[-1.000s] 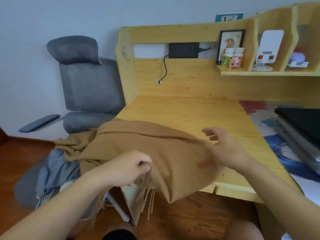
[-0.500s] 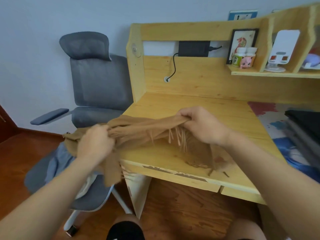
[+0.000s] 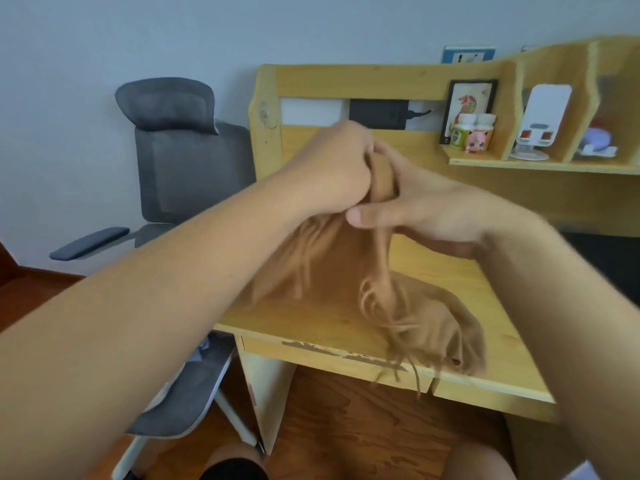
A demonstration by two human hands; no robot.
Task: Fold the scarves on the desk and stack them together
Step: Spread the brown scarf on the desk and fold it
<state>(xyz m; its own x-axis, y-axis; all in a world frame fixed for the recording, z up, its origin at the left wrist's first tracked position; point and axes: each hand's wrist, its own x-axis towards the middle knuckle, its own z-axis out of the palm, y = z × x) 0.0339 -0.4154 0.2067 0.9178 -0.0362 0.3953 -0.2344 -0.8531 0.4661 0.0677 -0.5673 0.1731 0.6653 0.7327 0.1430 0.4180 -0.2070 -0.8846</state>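
At the far right, the shelf compartments (image 3: 512, 109) hold a framed picture (image 3: 470, 105) with two small jars (image 3: 471, 129) and a pink toy (image 3: 476, 142) in the first bay, and a white stand (image 3: 540, 123) in the next. Above the wooden bench (image 3: 311, 317), the left hand (image 3: 332, 164) and right hand (image 3: 426, 206) meet, each grip closed around the bunched top of the tan scarf (image 3: 339, 271). The scarf hangs with its long axis running down and toward the near right, its blurred fringe (image 3: 408, 334) trailing over the bench's near edge.
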